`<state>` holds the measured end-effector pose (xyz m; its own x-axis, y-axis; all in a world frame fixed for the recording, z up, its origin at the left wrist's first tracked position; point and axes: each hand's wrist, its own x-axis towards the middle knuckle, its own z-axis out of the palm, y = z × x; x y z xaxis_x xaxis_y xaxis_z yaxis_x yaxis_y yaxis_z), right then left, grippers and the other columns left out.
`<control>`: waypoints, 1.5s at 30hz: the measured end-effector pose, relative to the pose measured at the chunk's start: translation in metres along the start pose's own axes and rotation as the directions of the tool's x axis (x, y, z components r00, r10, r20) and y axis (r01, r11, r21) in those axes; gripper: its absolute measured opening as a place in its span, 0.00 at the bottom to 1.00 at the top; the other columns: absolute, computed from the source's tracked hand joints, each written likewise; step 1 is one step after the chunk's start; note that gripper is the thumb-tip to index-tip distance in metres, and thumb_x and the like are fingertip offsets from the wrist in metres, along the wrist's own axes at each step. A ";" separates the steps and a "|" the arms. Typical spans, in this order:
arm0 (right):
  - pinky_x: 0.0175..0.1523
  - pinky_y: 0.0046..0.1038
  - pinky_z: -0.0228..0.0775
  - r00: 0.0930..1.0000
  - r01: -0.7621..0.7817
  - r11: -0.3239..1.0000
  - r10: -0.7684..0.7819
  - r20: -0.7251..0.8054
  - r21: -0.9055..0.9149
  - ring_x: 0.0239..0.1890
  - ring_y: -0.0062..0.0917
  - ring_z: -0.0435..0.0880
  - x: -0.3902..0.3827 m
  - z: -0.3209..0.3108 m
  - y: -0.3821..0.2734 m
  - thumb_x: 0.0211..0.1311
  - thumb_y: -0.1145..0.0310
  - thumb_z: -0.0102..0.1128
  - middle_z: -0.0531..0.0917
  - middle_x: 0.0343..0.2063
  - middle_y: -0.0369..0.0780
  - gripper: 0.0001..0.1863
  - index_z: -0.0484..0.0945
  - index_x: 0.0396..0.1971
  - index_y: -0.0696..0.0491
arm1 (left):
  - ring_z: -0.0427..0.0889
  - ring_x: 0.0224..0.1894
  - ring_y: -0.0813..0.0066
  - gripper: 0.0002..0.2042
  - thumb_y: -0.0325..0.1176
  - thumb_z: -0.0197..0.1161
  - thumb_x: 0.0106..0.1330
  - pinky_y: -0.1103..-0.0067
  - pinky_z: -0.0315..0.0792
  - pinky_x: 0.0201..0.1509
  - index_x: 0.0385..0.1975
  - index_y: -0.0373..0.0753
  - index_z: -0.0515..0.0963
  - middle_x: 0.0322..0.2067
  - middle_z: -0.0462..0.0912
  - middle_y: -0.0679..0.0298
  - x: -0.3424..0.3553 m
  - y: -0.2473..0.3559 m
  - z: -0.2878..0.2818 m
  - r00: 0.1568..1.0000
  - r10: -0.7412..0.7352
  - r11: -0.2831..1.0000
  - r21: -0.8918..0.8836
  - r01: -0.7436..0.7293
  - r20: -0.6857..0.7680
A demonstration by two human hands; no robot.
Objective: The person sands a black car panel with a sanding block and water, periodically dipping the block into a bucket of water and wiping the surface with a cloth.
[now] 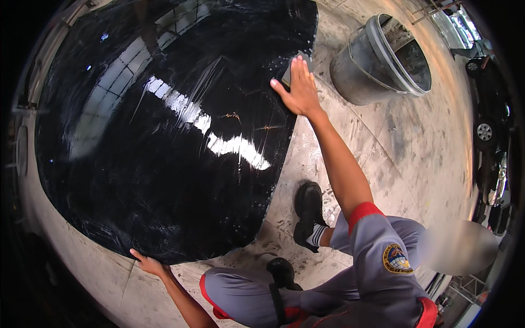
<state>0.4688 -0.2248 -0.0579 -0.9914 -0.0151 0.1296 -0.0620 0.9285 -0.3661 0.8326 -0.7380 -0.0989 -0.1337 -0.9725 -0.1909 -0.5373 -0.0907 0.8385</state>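
Note:
A large, glossy black car hood (180, 202) fills the left and middle of the view, wet and streaked, with bright reflections across it. Near its far right edge, my right hand (299, 90) lies with fingers stretched over a small grey-green sanding block (286, 77), pressing it onto the surface; the hand covers most of the block. White droplets or suds dot the hood around it. My left hand (149, 264) grips the hood's near edge at the lower left, one digit showing on top and the other fingers mostly hidden.
A grimy grey bucket (355, 71) with a wire handle stands on the stained tile floor (377, 147), right of the hood. My black shoes (309, 213) are close to the hood's near right edge. Dark cars (486, 109) are parked at the far right.

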 end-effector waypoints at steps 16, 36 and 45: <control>0.78 0.49 0.29 0.976 0.159 0.986 -0.163 0.147 0.041 0.78 0.45 0.39 -0.023 0.020 -0.036 0.66 0.34 0.46 0.44 0.75 0.56 0.54 0.46 0.72 0.68 | 0.77 0.41 0.65 0.39 0.61 0.56 0.70 0.73 0.72 0.53 0.46 0.16 0.76 0.47 0.81 0.51 0.004 0.006 -0.026 0.999 0.015 1.000 0.009 -0.014 -0.053; 0.77 0.46 0.36 0.999 0.026 1.000 -0.025 0.022 -0.016 0.76 0.47 0.47 0.090 -0.003 -0.045 0.65 0.34 0.46 0.53 0.72 0.58 0.54 0.50 0.70 0.69 | 0.77 0.41 0.64 0.38 0.62 0.57 0.69 0.72 0.72 0.53 0.42 0.18 0.75 0.43 0.81 0.50 -0.020 0.015 0.007 1.000 -0.004 0.999 -0.038 0.004 0.016; 0.77 0.50 0.36 0.780 0.429 0.865 -0.500 0.377 0.259 0.77 0.47 0.46 -0.140 0.017 -0.151 0.60 0.28 0.47 0.51 0.73 0.58 0.58 0.50 0.71 0.68 | 0.80 0.44 0.62 0.36 0.59 0.57 0.70 0.72 0.72 0.55 0.49 0.19 0.75 0.47 0.82 0.48 0.001 0.007 -0.025 0.995 0.024 0.997 0.070 -0.017 -0.102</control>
<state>0.6152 -0.3688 -0.0361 -0.7855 -0.6156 -0.0632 -0.5090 0.7007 -0.5000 0.8498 -0.7453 -0.0805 -0.0610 -0.9912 -0.1178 -0.5916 -0.0592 0.8040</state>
